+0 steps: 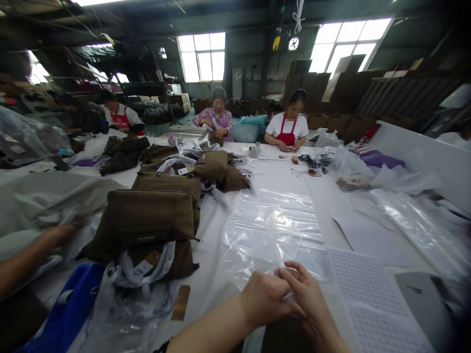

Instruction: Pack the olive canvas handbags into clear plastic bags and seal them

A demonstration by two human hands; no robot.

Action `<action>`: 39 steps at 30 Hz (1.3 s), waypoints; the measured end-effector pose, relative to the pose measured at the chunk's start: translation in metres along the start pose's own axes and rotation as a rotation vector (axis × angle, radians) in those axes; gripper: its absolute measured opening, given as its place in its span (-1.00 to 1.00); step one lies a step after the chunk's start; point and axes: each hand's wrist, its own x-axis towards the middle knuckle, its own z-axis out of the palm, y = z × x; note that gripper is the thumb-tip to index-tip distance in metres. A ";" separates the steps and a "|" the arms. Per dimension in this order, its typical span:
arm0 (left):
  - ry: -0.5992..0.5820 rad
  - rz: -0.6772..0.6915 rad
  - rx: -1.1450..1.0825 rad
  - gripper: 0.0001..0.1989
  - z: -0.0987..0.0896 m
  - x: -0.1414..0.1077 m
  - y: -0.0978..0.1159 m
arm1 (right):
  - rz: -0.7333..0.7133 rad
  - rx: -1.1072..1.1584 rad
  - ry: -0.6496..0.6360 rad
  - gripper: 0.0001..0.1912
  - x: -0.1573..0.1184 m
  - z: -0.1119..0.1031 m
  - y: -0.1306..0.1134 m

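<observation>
My left hand (267, 299) is closed, its fingers curled against my right hand at the front of the table. My right hand (311, 301) pinches with thumb and fingers. Something small and pale shows between them, too hidden to name. Just below both hands lies a dark brown fabric piece (285, 337), cut off by the lower edge. Directly beyond them, a stack of clear plastic bags (274, 220) lies flat and shiny on the white table (211, 245).
Brown fabric bags (150, 213) with wrapped straps are piled at left. Nearby are a blue tape dispenser (68, 306) and a cardboard tag (180, 303). A printed label sheet (371, 294) lies at right. A co-worker's arm (35, 255) reaches in from the left; other people work across the table.
</observation>
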 end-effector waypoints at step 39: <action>-0.148 -0.161 0.299 -0.87 -0.065 -0.101 -0.039 | -0.843 -1.419 0.053 -0.85 -0.090 -0.113 0.050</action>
